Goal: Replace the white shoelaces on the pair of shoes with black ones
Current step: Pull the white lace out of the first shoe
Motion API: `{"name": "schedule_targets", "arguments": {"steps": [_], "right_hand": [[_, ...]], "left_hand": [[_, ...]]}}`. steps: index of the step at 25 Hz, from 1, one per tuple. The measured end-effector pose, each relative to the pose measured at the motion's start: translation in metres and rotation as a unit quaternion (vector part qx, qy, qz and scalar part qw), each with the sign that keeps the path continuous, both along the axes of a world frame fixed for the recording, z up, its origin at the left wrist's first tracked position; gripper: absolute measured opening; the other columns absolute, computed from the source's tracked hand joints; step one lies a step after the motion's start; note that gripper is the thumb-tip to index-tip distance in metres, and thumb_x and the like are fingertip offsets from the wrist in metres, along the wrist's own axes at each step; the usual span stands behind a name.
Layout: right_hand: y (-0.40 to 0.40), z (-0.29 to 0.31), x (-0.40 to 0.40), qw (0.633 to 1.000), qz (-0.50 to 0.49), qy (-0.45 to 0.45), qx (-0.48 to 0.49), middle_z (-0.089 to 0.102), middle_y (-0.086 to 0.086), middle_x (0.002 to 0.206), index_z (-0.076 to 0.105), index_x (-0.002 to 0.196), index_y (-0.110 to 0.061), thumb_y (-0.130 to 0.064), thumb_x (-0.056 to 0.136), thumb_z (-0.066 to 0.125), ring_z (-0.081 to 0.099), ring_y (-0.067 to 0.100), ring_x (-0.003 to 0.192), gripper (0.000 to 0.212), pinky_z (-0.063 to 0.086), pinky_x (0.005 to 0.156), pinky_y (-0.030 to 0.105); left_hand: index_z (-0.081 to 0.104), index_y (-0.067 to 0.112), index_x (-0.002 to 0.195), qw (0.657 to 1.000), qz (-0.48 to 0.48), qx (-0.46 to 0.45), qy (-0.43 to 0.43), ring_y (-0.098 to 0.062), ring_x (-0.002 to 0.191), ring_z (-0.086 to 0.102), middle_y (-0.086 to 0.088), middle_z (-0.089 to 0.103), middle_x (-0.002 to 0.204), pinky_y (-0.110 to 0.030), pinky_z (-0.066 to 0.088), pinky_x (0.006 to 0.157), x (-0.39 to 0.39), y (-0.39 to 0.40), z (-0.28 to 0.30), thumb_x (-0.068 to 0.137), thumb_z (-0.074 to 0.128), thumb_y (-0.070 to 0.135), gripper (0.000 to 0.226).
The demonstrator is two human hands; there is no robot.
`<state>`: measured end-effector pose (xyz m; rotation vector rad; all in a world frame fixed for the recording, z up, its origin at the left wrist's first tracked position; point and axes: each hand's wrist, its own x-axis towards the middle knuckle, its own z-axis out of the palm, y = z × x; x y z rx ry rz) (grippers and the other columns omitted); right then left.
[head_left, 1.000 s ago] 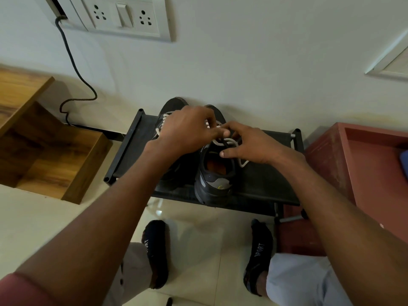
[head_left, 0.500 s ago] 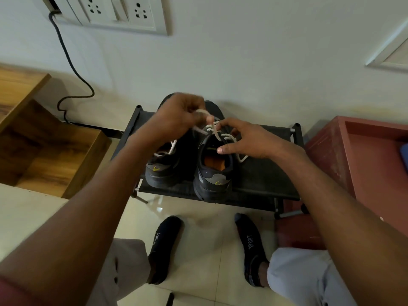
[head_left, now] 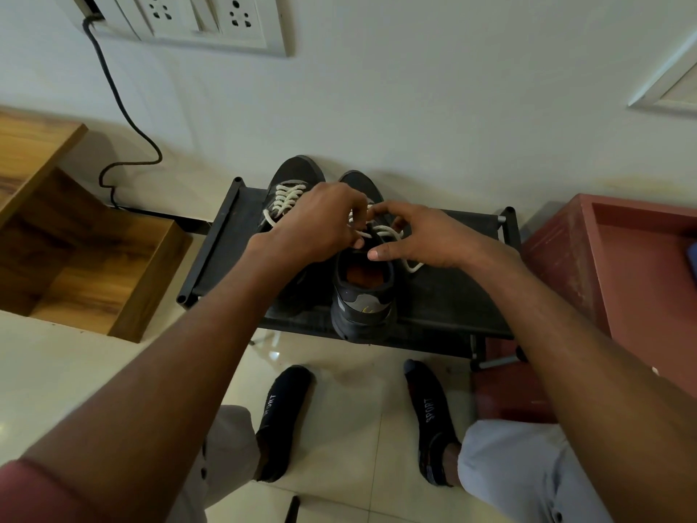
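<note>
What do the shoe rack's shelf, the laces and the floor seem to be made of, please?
Shoe rack shelf: looks like black fabric stretched between dark tubes, matte and slightly sagging. White laces: seemingly woven cotton or polyester cord, with a dull, ribbed texture. Floor: probably glazed ceramic or vitrified tile, cream, glossy, with reflections and grout lines.

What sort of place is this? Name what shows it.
Probably a room in a home: a low black shoe rack on a glossy tiled floor, wall sockets, and wooden furniture alongside.
</note>
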<state>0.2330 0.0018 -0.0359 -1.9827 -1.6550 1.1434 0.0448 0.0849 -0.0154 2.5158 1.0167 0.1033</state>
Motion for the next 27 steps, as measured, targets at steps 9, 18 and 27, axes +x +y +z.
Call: {"name": "schedule_targets", "arguments": {"steps": [9,18,27], "right_hand": [[-0.001,0.005,0.002,1.000,-0.006,0.007,-0.002,0.054,-0.008,0.122,0.058,0.136,-0.052,-0.044,0.081,0.088,0.058,0.012,0.109,0.063,0.042,0.090,0.028],[0.001,0.001,0.004,1.000,-0.003,0.023,0.003,0.065,0.000,0.113,0.061,0.129,-0.049,-0.040,0.082,0.088,0.065,0.016,0.099,0.055,0.054,0.089,0.033],[0.005,-0.006,0.002,0.993,-0.058,0.013,0.104,0.075,-0.011,0.099,0.080,0.107,-0.031,-0.034,0.096,0.075,0.067,0.004,0.096,0.012,0.051,0.088,0.029]], "left_hand": [[0.070,0.018,0.094,0.991,0.108,-0.083,-0.001,-0.021,0.105,0.060,0.008,0.065,0.092,-0.039,0.034,0.089,-0.008,0.007,0.011,0.096,0.072,0.031,0.013],[0.054,0.017,0.091,0.759,0.200,-0.343,-0.516,-0.019,0.056,0.057,0.002,0.057,0.065,-0.027,0.042,0.050,-0.028,0.023,0.046,0.108,0.054,0.021,0.017],[0.070,0.018,0.064,0.985,0.152,-0.014,0.077,-0.020,0.067,0.067,0.000,0.067,0.059,-0.030,0.041,0.059,-0.032,0.010,0.030,0.094,0.064,0.061,0.053]]}}
